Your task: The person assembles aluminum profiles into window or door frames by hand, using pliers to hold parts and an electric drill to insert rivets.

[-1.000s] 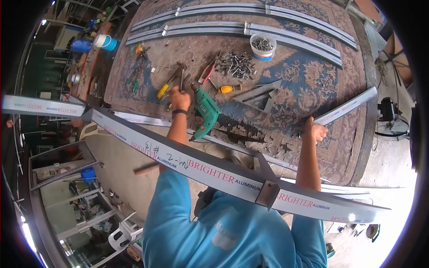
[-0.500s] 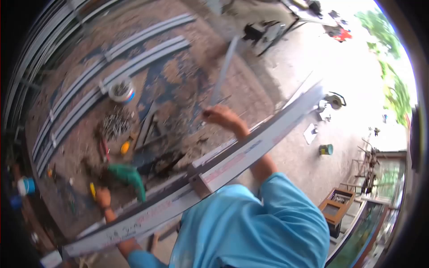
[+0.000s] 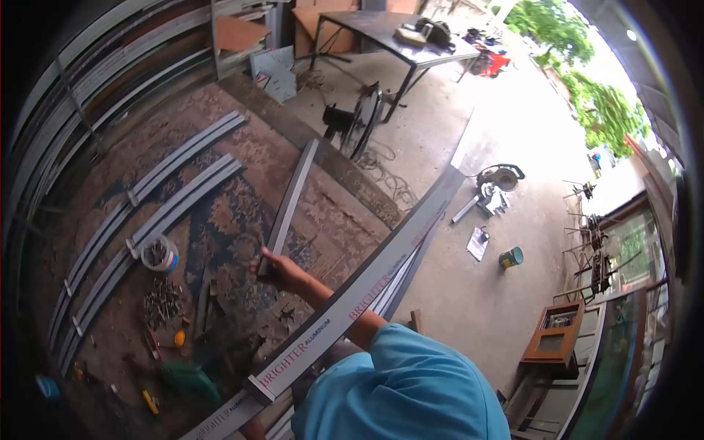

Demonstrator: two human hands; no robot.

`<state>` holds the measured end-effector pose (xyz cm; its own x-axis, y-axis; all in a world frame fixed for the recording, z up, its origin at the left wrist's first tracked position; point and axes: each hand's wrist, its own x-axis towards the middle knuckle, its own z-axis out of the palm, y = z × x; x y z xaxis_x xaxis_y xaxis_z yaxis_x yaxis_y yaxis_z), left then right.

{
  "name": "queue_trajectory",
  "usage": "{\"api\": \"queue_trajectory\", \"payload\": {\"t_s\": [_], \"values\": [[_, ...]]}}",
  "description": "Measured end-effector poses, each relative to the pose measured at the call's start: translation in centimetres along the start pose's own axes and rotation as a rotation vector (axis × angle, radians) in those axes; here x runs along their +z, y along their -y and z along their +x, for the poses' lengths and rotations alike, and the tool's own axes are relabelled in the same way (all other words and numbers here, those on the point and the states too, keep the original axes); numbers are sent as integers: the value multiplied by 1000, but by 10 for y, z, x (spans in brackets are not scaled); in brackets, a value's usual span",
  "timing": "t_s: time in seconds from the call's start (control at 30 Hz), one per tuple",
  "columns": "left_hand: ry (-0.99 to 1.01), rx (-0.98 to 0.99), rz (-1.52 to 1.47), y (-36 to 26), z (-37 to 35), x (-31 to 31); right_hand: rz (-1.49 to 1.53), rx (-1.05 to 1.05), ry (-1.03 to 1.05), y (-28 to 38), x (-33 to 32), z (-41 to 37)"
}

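My right hand (image 3: 279, 270) is closed round the near end of a grey aluminium bar (image 3: 295, 192), which slants away over the worn worktop. My right forearm reaches past a long aluminium profile (image 3: 345, 301) printed "BRIGHTER ALUMINUM", lying between my body and the worktop. Only a sliver of my left arm (image 3: 253, 428) shows below the profile; the hand itself is out of sight. Left of my right hand are a pile of small metal fasteners (image 3: 163, 302), a white tub (image 3: 160, 255) of similar pieces, a green power tool (image 3: 192, 380) and a yellow-handled tool (image 3: 149, 402).
Two jointed aluminium frames (image 3: 187, 158) (image 3: 192, 192) lie on the left of the worktop (image 3: 330, 220). On the floor beyond are a cut-off saw (image 3: 359, 121), a mitre saw (image 3: 500, 180) and a green can (image 3: 511, 257). A metal table (image 3: 374, 33) stands at the back.
The view has swung, so the worktop's contents appear lower and further left. My left hand, earlier beside the yellow-handled tool, has gone from sight. My right hand now grips the bar's near end.
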<state>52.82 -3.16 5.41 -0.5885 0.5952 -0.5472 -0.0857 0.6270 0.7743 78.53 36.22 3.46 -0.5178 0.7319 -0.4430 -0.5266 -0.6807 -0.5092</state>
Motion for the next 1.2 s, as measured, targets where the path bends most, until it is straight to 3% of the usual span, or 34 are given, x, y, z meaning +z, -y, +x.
{"api": "queue_trajectory", "payload": {"t_s": [0.1,0.13,0.2,0.27,0.43,0.5,0.63,0.77,0.87,0.93,1.0,1.1,1.2], "values": [[93,299,127,-101,25,81,208,-100,-141,-2,25,19],[102,381,170,-125,33,104,294,-123,-47,-1,28,21],[78,637,295,-162,57,139,300,-137,-65,-2,33,29],[145,758,327,-206,61,172,319,-51,-42,0,33,29],[74,968,462,-229,80,220,288,5,2,5,45,11],[18,1004,446,-222,85,209,250,-5,-98,12,45,8],[18,817,558,-183,99,158,261,-10,-125,21,41,4],[55,1077,453,-220,86,214,266,5,48,8,35,10],[38,1016,458,-210,93,193,271,13,30,17,41,6],[9,852,554,-183,106,157,282,25,-86,21,44,-2],[98,672,381,-178,110,153,355,32,10,27,40,1],[486,351,-12,-204,103,190,472,73,23,19,38,5],[399,688,221,-222,89,212,368,31,34,18,49,9]]}}
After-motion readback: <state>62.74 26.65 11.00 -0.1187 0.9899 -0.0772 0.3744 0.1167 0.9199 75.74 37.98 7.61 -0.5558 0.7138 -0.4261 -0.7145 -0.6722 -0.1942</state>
